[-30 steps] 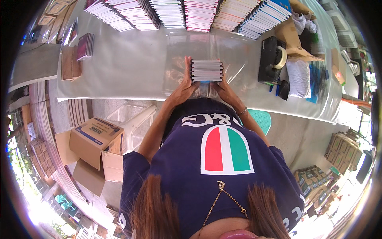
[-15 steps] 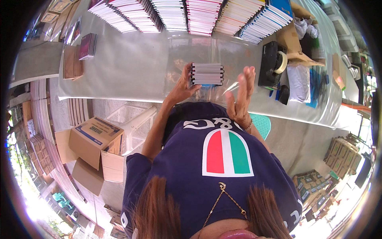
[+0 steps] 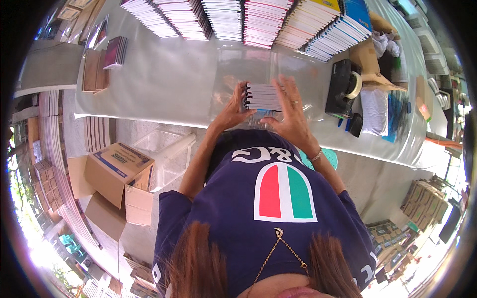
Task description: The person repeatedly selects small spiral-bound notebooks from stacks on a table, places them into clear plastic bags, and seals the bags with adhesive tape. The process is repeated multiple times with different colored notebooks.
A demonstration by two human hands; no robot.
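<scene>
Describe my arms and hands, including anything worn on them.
Short navy-blue fabric sleeves leave both forearms bare. The left hand and right hand are gloveless. A thin, metallic-looking chain bracelet circles the right wrist, and a narrow, shiny ring sits on a right finger.

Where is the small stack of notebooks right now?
In the head view, the small notebook stack is at upper centre, between the left hand and right hand, by the near side of the table.

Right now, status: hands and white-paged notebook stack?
Left hand cupping left end of white-paged, black-spiral notebook stack; right hand open at its right end, contact unclear; black tape dispenser off to the right.
</scene>
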